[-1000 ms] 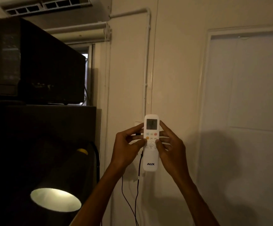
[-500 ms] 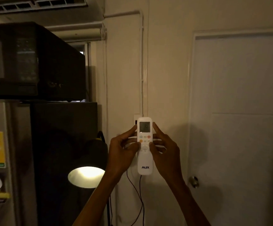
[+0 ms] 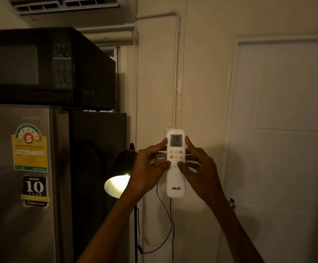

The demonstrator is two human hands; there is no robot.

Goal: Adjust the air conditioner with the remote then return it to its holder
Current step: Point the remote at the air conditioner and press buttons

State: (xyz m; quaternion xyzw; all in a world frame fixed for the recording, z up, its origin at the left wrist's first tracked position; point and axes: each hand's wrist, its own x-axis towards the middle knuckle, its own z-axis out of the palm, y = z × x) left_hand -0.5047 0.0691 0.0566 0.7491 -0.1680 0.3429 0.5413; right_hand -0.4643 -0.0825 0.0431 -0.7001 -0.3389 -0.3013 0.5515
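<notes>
A white AUX remote [image 3: 175, 183] stands upright in front of the wall, its small screen facing me. My left hand [image 3: 146, 168] grips its left side and my right hand [image 3: 198, 171] its right side. Both thumbs rest on the round button pad in the middle. The air conditioner [image 3: 67, 6] hangs at the top left, only its underside vents showing. A pale wall plate [image 3: 166, 129] peeks out behind the remote's top; whether it is the holder I cannot tell.
A black microwave [image 3: 46, 67] sits on a grey fridge [image 3: 21, 186] at the left. A lit black lamp [image 3: 118, 179] stands beside my left wrist. Black cables [image 3: 165, 221] hang below the remote. A white door [image 3: 287, 149] with a knob [image 3: 231, 203] fills the right.
The view has swung to the left and up, bringing more of the fridge front into sight. Both hands keep the same hold on the remote.
</notes>
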